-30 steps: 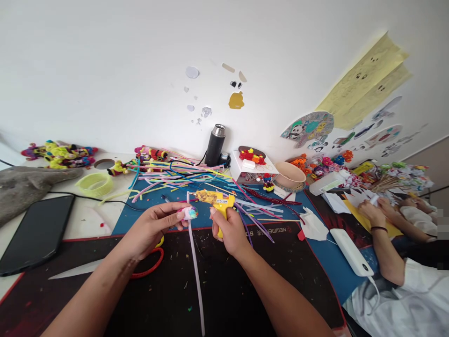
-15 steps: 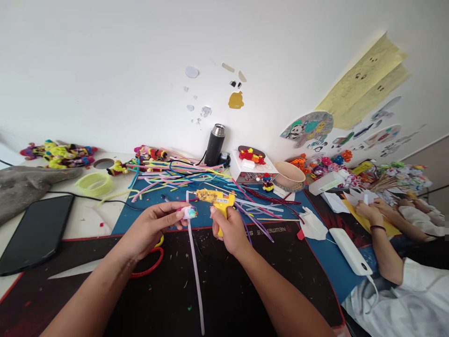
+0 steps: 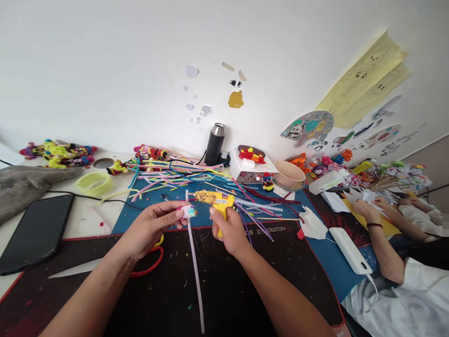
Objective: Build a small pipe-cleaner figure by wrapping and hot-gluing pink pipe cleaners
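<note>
Between the thumb and fingers of my left hand [image 3: 164,220] is a small fuzzy piece in white, pink and blue [image 3: 191,211]. A long pale lilac pipe cleaner [image 3: 195,271] runs up past that piece and hangs down over the black mat; whether the two are joined I cannot tell. My right hand [image 3: 229,227] is wrapped round the handle of a yellow glue gun [image 3: 215,199]. Its stained nozzle points left, close to the upper end of the pipe cleaner. Scissors [image 3: 147,264] with red handles lie partly under my left forearm.
Loose coloured pipe cleaners [image 3: 168,173] are heaped behind my hands, near a black thermos [image 3: 214,145]. A phone [image 3: 37,231] lies at left, a white power bank [image 3: 351,250] at right. Beyond it a co-worker's hands [image 3: 368,208] handle white paper. A bowl [image 3: 289,175] stands farther back.
My hands and the glue gun hold nearly the same place, with only a slight shift. At right, the co-worker's hands have moved a little and the white paper shows more.
</note>
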The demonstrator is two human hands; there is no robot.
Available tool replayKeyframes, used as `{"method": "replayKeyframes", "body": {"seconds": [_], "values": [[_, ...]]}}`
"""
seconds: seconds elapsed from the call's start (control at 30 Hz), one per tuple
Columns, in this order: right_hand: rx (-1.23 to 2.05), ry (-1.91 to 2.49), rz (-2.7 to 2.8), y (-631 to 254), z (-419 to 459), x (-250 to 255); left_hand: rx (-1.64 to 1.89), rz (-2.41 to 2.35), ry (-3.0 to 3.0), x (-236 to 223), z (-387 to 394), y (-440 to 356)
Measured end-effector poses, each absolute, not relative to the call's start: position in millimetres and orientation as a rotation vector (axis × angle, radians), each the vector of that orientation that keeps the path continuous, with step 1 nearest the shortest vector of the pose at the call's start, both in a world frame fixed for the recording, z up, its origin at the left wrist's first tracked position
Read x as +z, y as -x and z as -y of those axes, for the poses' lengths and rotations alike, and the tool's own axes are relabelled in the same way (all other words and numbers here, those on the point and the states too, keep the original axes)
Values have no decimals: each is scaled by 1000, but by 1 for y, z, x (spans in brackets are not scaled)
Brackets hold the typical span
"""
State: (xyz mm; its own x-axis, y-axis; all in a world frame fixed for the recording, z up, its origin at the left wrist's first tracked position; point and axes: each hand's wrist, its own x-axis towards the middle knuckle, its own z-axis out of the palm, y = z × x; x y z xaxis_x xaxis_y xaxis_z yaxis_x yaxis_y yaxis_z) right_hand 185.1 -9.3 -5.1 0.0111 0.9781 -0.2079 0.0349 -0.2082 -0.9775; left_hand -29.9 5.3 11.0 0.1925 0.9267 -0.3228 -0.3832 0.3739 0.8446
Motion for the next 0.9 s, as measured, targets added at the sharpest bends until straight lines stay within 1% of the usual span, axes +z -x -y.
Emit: {"method": "replayKeyframes", "body": {"seconds": [0.9], "values": [[1307, 1395, 1209, -190, 15, -9, 1036, -943, -778, 5, -7, 33]]}}
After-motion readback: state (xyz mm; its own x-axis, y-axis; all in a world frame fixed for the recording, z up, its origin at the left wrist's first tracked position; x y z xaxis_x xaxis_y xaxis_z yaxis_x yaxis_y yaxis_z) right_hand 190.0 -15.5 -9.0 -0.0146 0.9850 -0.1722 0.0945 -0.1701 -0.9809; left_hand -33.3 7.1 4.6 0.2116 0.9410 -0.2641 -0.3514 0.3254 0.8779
